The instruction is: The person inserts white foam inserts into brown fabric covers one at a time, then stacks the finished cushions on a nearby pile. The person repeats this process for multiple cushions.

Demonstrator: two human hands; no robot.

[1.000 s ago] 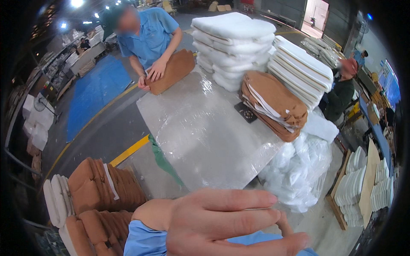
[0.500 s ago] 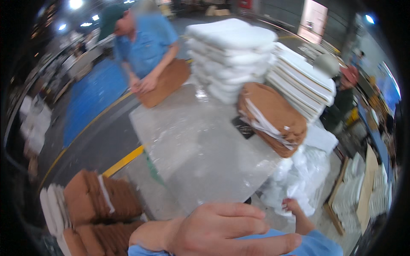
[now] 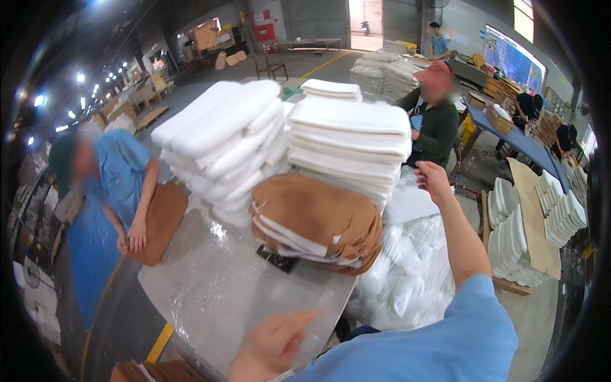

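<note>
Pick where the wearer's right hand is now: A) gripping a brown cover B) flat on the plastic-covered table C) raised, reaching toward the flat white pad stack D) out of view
C: the right hand is stretched out beside the flat white pad stack, holding nothing visible.

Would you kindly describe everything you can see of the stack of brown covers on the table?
The stack of brown covers lies on the shiny, film-wrapped table, just in front of the piles of white cushions. The covers look like soft tan fabric with rounded edges, white lining showing between layers. The stack sags toward its front. A small dark object sits at its base. Neither hand touches it.
</note>
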